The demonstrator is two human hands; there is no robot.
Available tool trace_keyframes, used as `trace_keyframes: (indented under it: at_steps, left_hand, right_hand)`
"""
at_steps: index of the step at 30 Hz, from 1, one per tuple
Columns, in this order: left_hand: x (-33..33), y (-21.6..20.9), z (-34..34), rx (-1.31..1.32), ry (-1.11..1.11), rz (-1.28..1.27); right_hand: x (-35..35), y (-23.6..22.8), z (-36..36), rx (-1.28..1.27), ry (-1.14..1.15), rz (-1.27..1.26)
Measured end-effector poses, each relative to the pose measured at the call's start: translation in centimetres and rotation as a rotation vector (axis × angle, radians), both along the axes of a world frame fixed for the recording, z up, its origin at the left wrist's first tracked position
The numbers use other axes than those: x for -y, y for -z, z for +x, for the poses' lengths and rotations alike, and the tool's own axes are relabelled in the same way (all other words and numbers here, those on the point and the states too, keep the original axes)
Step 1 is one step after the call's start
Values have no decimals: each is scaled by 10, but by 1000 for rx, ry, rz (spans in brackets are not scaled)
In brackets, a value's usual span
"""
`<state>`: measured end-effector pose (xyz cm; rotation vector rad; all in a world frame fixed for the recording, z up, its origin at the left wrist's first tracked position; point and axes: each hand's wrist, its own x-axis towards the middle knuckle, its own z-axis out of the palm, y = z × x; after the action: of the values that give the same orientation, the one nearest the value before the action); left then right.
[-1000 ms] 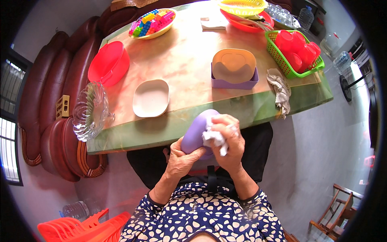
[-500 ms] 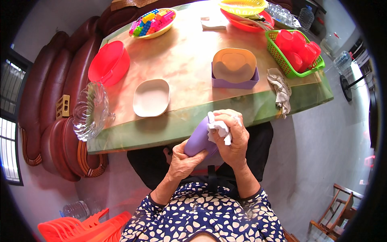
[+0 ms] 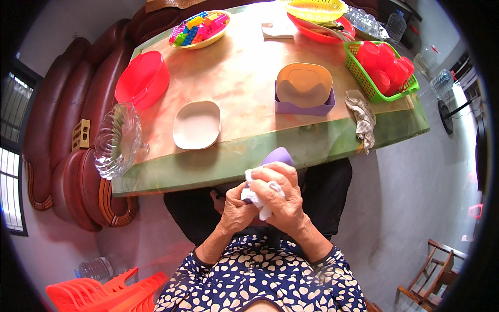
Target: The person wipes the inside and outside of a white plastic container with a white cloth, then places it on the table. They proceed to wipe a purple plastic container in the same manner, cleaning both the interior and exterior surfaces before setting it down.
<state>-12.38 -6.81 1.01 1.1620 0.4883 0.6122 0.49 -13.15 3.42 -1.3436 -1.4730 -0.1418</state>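
Note:
Just off the table's near edge, my two hands are close together around a purple dish [image 3: 278, 156], tilted with its far end up. My left hand [image 3: 235, 212] is closed on the dish's near end, and most of that end is hidden behind fingers and cloth. With my right hand [image 3: 285, 198] I press a crumpled white cloth [image 3: 264, 209] against the dish, fingers curled over it. On the table ahead lie a cream rounded-square dish [image 3: 196, 125] and, further right, a purple holder [image 3: 301, 108] with an orange dish [image 3: 303, 78] standing in it.
A striped rag [image 3: 361, 117] hangs over the table's near edge. Red cups [image 3: 382, 65] fill a green basket [image 3: 358, 75]. At left stand a red basin [image 3: 140, 80] and a clear glass bowl [image 3: 117, 143]; a yellow bowl [image 3: 200, 44] of toy bricks sits further back.
My right hand has moved left and down with the cloth, close against my left hand. The purple dish has turned; now only its far end shows above my fingers.

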Motion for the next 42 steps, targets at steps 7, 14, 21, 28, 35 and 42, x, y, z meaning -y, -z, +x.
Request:
trace_keyframes:
  at_steps: [7,14,21,28,35,42]
  left_hand:
    - [3,-1,3,-52,-60,-25]
    - [1,6,3,3,-66,-56]
    - [0,11,2,91,-53,-155]
    - [3,8,5,55,-102,-162]
    - [-1,11,0,115,13,-239]
    - [-36,-24,-6,-186,376,-189]
  right_hand:
    - [-9,3,24,-300,128,34]
    - [-5,11,28,-534,174,-35]
    - [-6,-8,2,6,11,-4]
    - [-11,12,23,-151,146,45]
    - [-8,24,49,-395,-5,23]
    - [-10,3,48,-150,-102,22]
